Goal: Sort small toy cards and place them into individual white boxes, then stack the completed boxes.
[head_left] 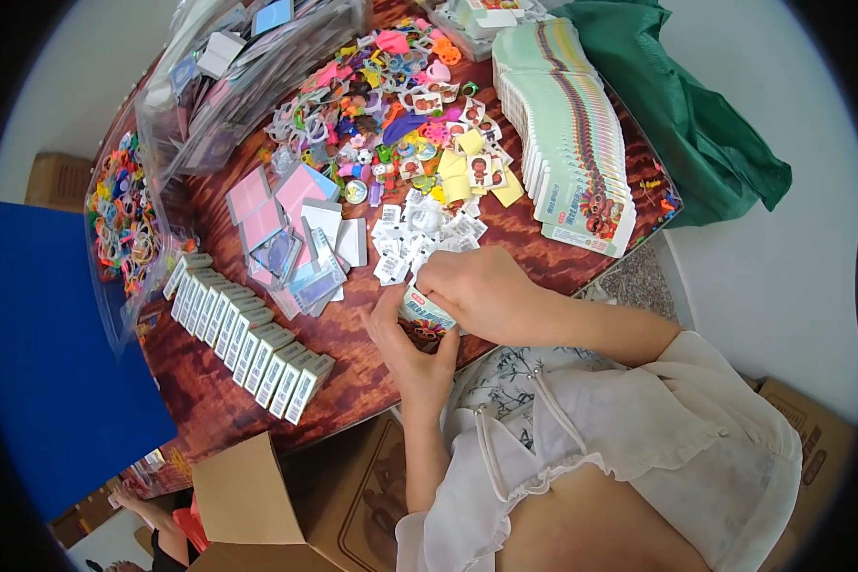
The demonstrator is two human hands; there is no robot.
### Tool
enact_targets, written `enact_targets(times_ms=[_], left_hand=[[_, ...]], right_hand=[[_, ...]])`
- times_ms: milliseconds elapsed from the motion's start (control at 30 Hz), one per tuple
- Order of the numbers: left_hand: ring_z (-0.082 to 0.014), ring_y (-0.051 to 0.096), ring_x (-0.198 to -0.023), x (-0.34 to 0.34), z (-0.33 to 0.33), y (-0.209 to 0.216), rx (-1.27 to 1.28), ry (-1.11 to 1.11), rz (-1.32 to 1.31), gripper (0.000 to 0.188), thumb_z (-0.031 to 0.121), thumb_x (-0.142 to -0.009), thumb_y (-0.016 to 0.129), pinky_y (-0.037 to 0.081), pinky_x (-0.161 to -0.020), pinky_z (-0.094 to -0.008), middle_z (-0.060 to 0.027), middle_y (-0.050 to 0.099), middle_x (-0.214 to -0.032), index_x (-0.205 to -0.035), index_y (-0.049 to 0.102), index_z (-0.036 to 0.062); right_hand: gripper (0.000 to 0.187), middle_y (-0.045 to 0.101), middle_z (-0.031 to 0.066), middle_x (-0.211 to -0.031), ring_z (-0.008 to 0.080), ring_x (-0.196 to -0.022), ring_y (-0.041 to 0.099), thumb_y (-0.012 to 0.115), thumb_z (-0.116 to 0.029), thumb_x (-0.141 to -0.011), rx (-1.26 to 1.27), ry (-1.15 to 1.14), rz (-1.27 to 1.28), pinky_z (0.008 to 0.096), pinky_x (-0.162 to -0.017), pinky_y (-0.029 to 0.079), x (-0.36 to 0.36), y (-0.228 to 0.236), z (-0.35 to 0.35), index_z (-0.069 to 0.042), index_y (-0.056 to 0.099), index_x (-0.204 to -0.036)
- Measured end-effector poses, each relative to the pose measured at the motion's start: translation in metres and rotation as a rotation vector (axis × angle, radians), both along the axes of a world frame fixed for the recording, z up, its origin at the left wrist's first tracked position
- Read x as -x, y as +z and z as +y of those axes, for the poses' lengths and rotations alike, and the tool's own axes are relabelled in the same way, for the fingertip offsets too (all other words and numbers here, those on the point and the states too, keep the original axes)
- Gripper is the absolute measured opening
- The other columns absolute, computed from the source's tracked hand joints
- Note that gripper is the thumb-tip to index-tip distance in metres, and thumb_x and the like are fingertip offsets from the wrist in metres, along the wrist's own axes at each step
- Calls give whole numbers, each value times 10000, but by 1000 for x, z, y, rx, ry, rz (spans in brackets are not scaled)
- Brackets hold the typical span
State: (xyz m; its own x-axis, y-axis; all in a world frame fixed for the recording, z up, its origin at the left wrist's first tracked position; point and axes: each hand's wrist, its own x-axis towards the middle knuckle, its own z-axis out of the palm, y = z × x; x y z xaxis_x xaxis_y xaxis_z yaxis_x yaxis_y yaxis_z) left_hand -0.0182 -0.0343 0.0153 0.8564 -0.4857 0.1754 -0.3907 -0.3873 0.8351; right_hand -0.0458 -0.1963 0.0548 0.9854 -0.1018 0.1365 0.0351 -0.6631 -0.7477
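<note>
Table (pixel 360 381) has a red-brown wood-grain top. Green cloth-like sheet or bag (pixel 686 119), crumpled, at its right edge, drooping beyond the corner. Below the near edge, toward the left corner: cardboard box (pixel 364 500), open, flap raised, dark print on its side. Plain blue panel (pixel 57 353), beyond the left edge; brown carton (pixel 59 181) behind its top. Off the near-left corner, another person's bare limb (pixel 153 515) beside red cloth (pixel 189 522). Grey speckled floor (pixel 629 281) past the near-right edge. Second printed carton (pixel 815 429) well apart from that edge.
</note>
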Motion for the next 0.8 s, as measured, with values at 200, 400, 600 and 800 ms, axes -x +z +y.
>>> enact_targets(times_ms=[200, 400, 600, 800], left_hand=[[-353, 463, -1228, 0, 11, -12, 112, 85, 45, 758, 14, -654, 809, 208, -1162, -534, -141, 513, -1270, -1319, 446, 30], [-331, 469, -1207, 2, 11, -20, 229, 125, 104, 790, 13, -659, 831, 295, -1112, -463, -158, 482, -1299, -1337, 424, 7], [-236, 470, -1224, 4, 7, -19, 244, 240, 88, 825, -8, -712, 806, 388, -1046, -369, -145, 438, -1317, -1382, 326, 15], [-227, 494, -1226, 8, 2, -11, 404, 88, 238, 784, -19, -764, 777, 419, -1025, -362, -136, 462, -1342, -1405, 328, 18]], right_hand=[[177, 625, 109, -866, 328, -781, 643, 666, -106, -858, -239, 83, 63, 417, -679, 504, -6, 11, -3, -54, 624, -1022], [217, 618, 87, -967, 284, -880, 628, 709, -114, -818, -91, 73, -151, 381, -713, 499, 3, 4, -1, -49, 636, -1012], [214, 615, 78, -963, 244, -897, 614, 746, -88, -793, -80, -14, -356, 347, -704, 490, 10, 1, 2, -49, 658, -984], [227, 632, 79, -935, 170, -823, 633, 755, -84, -831, -502, -43, -108, 305, -702, 499, 14, 2, 1, -31, 653, -1028]])
